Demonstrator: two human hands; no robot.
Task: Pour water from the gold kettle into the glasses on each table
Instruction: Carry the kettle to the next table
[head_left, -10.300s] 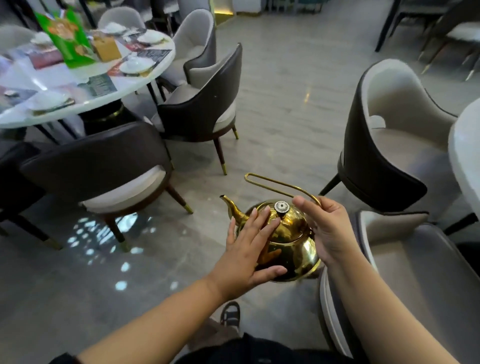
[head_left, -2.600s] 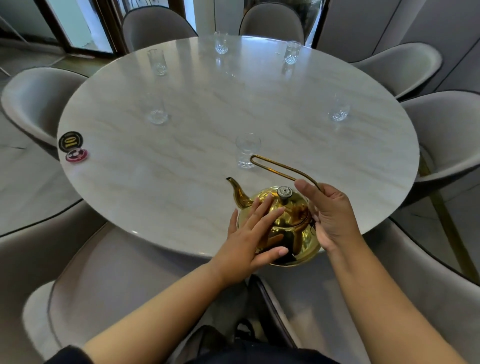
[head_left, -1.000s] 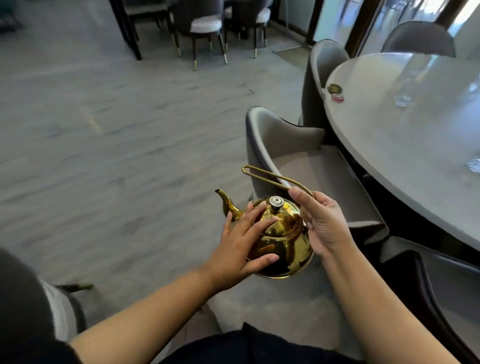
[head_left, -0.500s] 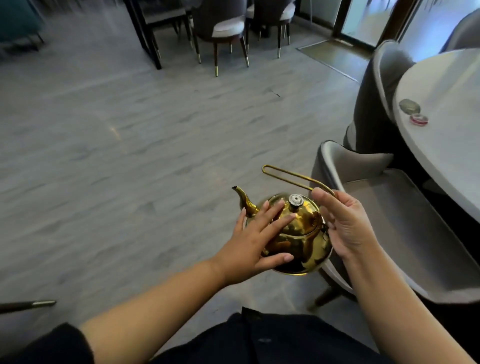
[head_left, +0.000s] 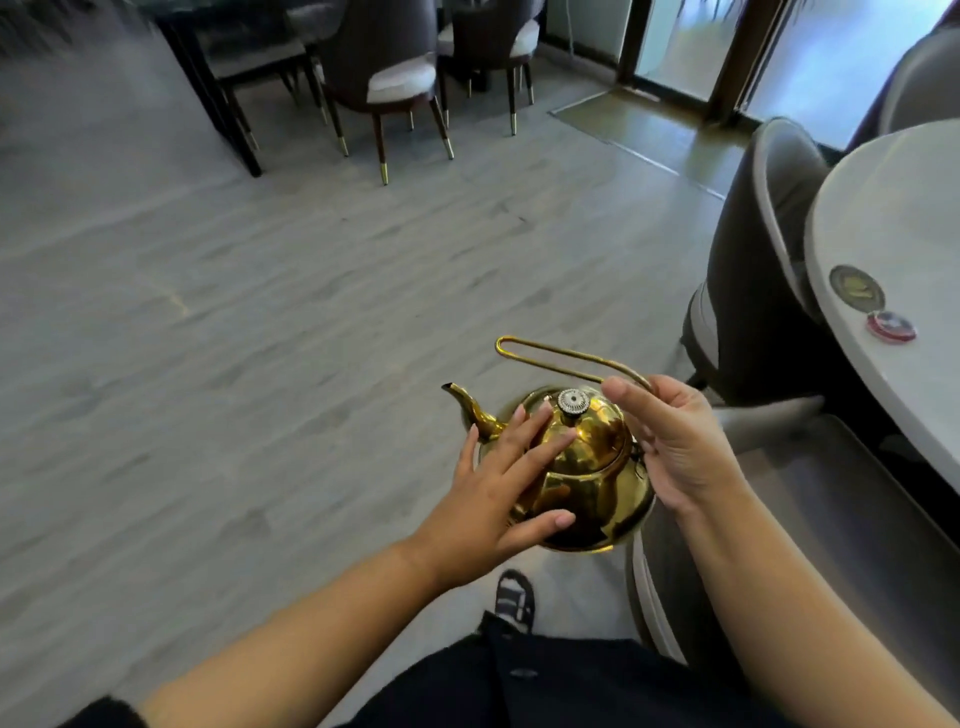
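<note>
pressing left fingers (head_left: 525, 440) flat on gold kettle (head_left: 597, 470)

gold kettle (head_left: 587, 467), above the round table (head_left: 883, 218) edge 2.6 s ago, now over grey floor (head_left: 260, 338); table lies at right, its dark disc (head_left: 856, 289) nearer.

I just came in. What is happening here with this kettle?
A person holds a gold kettle above the floor, beside a round white table. The right hand grips its wire handle; the left hand rests flat against the lid and body. The kettle is upright, so nothing is pouring. No glass shows in this view, only two small discs near the table's edge.
</note>
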